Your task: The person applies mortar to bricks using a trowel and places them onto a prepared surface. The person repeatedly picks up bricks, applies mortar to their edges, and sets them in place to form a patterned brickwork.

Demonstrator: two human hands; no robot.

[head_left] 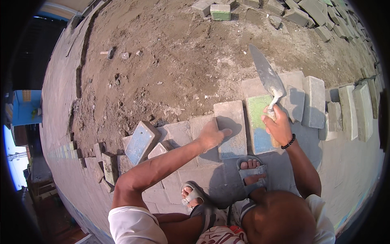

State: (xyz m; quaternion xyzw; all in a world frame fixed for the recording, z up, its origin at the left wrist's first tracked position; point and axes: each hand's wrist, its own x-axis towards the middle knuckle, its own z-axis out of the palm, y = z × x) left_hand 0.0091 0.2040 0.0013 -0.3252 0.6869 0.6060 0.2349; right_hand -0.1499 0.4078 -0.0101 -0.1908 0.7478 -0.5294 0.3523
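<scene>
Head, right hand (279, 126): held trowel (266, 74), right of centre; a loose swing risked chipping green-blue block (257, 110).
Left hand (211, 137): curled at blue-grey block (232, 114), centre; grip hidden, couldn't tell; block shift risked pinched fingers.
Soil (158, 57): brown, crumbly, upper half; unevenness risked rocking.
Trowel: leaf-shaped metal blade.
Both blocks: rectangular, gritty, paint-patched.

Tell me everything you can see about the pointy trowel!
The trowel has a long, pointed grey blade that looks like metal, with pale smears near its base. A bent neck joins it to the handle, mostly hidden in the person's right hand, which grips it; a tan end shows below and looks wooden. The blade points forward, away from the person, slightly left. Whether it touches the dirt ground beneath, I can't tell.
</scene>
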